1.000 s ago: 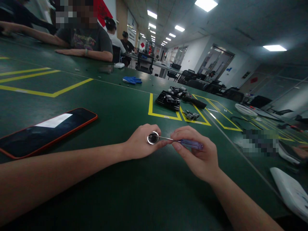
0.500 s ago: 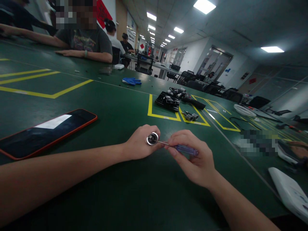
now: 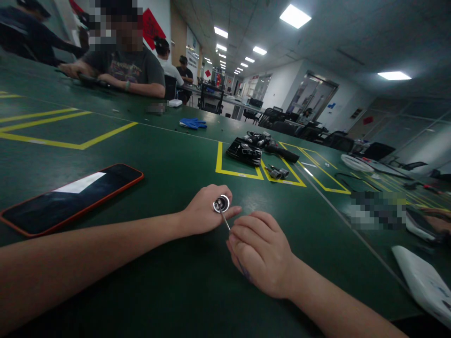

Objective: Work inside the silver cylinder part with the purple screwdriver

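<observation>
Yellow tape marked out boxes on the green worktop, and ceiling lights shone over the room beyond. The person's left hand was wrapped around a round metal part, its open end facing the camera. The right hand gripped a screwdriver, its shaft slanting to that opening; what the tip touched could not be told. An orange-edged phone lay to the left.
</observation>
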Motion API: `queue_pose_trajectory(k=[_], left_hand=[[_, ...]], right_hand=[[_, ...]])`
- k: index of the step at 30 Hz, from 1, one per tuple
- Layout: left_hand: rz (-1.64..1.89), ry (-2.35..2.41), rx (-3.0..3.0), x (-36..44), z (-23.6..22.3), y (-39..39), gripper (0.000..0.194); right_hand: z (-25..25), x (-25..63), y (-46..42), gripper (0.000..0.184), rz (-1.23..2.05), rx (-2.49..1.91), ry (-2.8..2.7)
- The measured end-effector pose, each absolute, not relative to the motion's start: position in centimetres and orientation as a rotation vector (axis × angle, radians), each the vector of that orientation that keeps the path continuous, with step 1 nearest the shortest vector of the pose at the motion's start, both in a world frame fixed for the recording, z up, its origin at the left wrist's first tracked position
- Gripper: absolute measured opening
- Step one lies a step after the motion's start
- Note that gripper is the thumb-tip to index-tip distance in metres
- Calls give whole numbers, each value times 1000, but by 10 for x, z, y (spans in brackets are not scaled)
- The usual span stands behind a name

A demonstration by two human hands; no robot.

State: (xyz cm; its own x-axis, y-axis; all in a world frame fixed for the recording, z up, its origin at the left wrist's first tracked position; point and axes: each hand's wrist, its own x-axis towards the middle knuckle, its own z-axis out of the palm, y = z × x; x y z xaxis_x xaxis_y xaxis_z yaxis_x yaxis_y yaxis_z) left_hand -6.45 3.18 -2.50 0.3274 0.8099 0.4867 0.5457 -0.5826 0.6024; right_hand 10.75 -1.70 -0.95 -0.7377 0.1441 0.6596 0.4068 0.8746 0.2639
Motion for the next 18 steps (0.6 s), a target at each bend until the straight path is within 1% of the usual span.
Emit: queue_pose_trajectory(k=[3,7,11,15,18], left_hand=[[1131,1208,2272,-65,-25,32,25],[1138,1191,2277,-65,-25,32,25],[1122,1193,2286,-65,-25,33,24],[1123,1178,2302,-65,-25,33,26],[1106,1179,2301,-66,-25,33,28]], right_hand=[[-11,106,-19,16,-611,-375,-2369],[-11,105,-22,14,-581,-401,-2365],[-6,108,-21,11,-373,-483,-2344],[-2,113,-19,15,-84,-574,-2297],[-2,115,-19,18,-58,-588,-2271]])
